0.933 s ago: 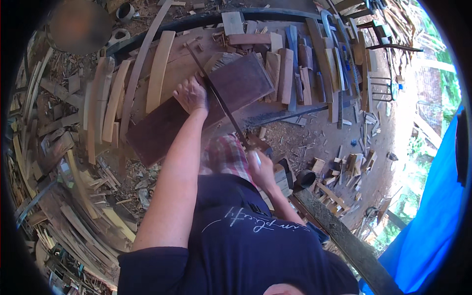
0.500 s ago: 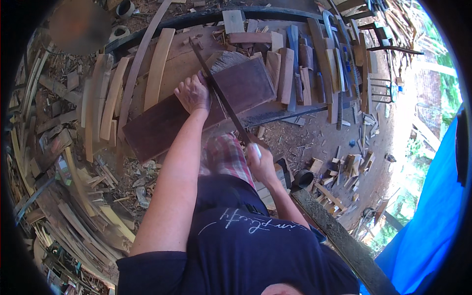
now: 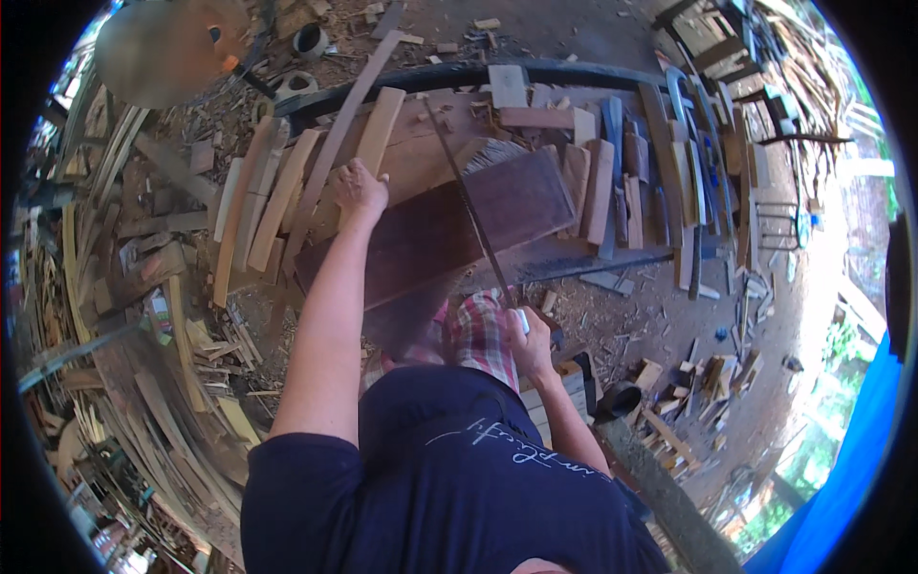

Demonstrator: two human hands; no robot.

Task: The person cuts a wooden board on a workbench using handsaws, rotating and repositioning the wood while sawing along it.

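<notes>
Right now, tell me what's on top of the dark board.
Across the dark board runs a saw, gripped by the right hand. The left forearm hides part of its surface; what's there cannot be seen.

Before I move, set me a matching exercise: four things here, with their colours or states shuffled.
1. Saw
2. Board under the saw
3. Tarp
4. Legs

A. Covered in checked cloth
B. Bright blue
C. Held in the right hand
D. Dark brown

Pairs: 1-C, 2-D, 3-B, 4-A
</notes>
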